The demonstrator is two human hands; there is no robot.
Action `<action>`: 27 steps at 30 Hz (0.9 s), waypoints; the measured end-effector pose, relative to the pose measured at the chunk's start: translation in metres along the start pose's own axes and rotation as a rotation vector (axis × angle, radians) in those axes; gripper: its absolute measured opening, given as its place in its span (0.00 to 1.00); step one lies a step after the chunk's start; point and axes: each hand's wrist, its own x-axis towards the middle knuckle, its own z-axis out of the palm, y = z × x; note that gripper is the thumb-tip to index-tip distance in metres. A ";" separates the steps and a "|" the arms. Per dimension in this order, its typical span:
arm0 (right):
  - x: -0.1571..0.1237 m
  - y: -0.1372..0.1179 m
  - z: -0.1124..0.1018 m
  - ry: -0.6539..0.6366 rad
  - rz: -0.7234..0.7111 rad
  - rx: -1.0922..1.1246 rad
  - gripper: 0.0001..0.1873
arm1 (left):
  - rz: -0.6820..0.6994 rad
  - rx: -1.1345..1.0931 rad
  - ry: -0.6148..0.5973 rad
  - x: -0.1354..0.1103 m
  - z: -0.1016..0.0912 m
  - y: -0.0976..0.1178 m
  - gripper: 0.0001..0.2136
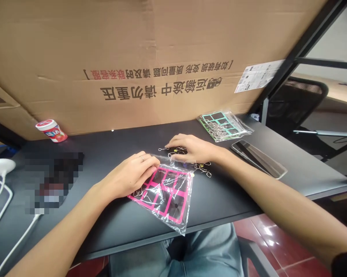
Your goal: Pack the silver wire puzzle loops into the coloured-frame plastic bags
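Head cam, poly bag (162, 196) under L hand (130, 173)

left hand (130, 173) on bag (169, 202), right (191, 149) on wires (204, 170)

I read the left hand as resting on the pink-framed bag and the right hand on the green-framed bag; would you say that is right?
Not quite: the head view shows the right hand over loose wire pieces, apart from the green-framed bag. The left hand is on the pink-framed bag, as you said.
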 end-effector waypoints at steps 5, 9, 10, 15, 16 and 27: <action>0.003 -0.003 0.005 -0.105 -0.018 -0.129 0.09 | -0.012 -0.006 -0.010 0.000 0.000 0.000 0.11; 0.002 -0.004 0.005 -0.144 0.070 -0.102 0.07 | -0.018 -0.012 -0.016 0.000 0.000 0.000 0.11; 0.001 -0.003 0.004 -0.143 0.087 -0.102 0.07 | -0.020 -0.012 -0.017 0.000 0.000 0.000 0.11; -0.002 -0.011 -0.009 0.113 0.149 -0.047 0.05 | -0.016 -0.027 -0.003 0.000 0.000 -0.001 0.11; -0.002 -0.017 -0.013 0.187 0.168 0.014 0.06 | -0.014 -0.029 -0.002 0.000 0.000 -0.001 0.11; 0.004 -0.010 0.006 0.202 0.189 0.114 0.14 | 0.000 -0.045 -0.003 0.001 0.000 0.001 0.12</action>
